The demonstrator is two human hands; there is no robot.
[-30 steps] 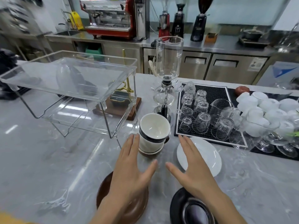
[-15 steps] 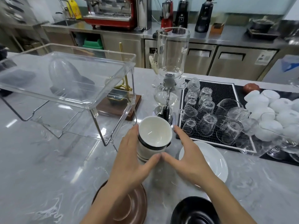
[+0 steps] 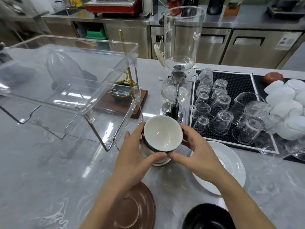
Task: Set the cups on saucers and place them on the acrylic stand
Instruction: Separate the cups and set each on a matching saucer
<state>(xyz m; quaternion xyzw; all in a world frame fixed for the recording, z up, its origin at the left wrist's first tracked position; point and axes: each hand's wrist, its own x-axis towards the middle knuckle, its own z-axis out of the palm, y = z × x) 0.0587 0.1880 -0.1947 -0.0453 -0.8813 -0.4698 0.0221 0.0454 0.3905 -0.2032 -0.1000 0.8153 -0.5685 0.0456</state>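
A stack of cups [image 3: 162, 138], white inside with a dark band, stands on the grey marble counter in the middle. My left hand [image 3: 134, 152] wraps its left side and my right hand [image 3: 195, 152] wraps its right side, thumbs meeting in front. The top cup tilts slightly toward me. A brown saucer [image 3: 133, 207] lies near the front edge, a black saucer [image 3: 206, 217] to its right, and a white saucer [image 3: 231, 164] under my right wrist. The clear two-tier acrylic stand [image 3: 69, 83] sits to the left, with nothing on its shelves.
A glass siphon coffee maker [image 3: 179, 63] rises just behind the cups. A black mat [image 3: 239, 80] at right carries several upturned glasses, with white cups [image 3: 287, 103] beyond. A wooden base with a brass stand [image 3: 125, 96] sits behind the acrylic stand.
Both hands moved forward from hovering open above the saucers and closed around the cup stack. The view has come closer to the counter.
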